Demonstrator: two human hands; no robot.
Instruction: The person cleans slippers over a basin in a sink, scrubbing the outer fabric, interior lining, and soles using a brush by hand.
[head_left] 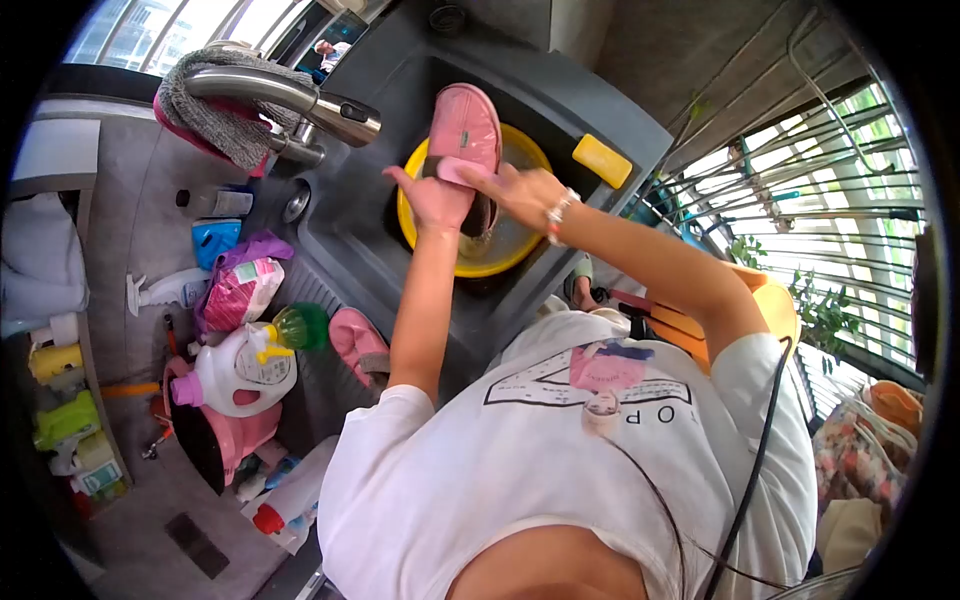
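Observation:
A pink slipper (pixel 467 125), toe pointing away from me, is held above a yellow basin (pixel 535 150) in the dark grey sink (pixel 350 235). My left hand (pixel 440 203) supports the slipper at its opening, thumb stuck out to the left and the other fingers hidden. My right hand (pixel 522 198) is closed around a small pink oblong piece (pixel 462 172), perhaps soap or a brush, pressed near the slipper's opening. Cloudy liquid shows in the basin. Another pink slipper (pixel 355 340) lies on the ribbed drainboard left of my left forearm.
A yellow block (pixel 602 162) sits on the sink's right rim. The faucet (pixel 300 100), draped with a grey cloth (pixel 215 110), reaches over the sink from the left. Bottles, including a white jug (pixel 245 370) and green spray bottle (pixel 302 327), crowd the left counter.

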